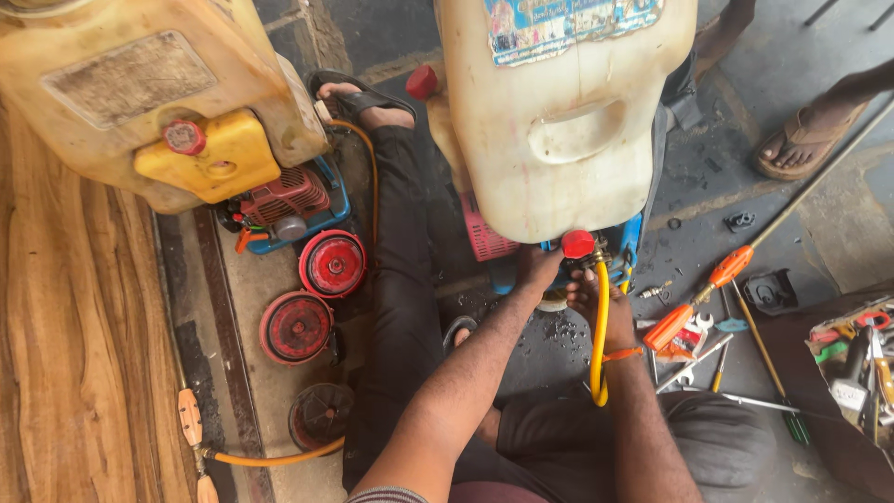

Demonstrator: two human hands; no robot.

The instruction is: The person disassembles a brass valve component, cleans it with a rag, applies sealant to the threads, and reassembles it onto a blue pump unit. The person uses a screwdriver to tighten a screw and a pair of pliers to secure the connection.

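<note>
Sprayer (559, 130) — the cream tank on its blue-framed pump — stands on the grey floor between my knees, its base right at my hands. Left hand (538, 270) is pressed against the lower frame just under the tank; its fingers are curled in, but I cannot tell whether they grip a part or only brace. Right hand (596, 298) is closed around the fittings beside the red cap (577, 244), where the yellow hose (601, 326) leaves the pump and loops down past my wrist.

Judgement on doing this well: keep the left hand as the steady brace so the tall tank does not rock, and let the right hand do the fine turning close to the joint — not out along the hose, which would kink it. The fitting itself is hidden under my fingers.

Nearby: orange-handled spray lance (708, 298) and loose tools lie right of my forearm, within reach. A second sprayer (158, 102) and red round covers (332, 264) sit well apart at left.
</note>
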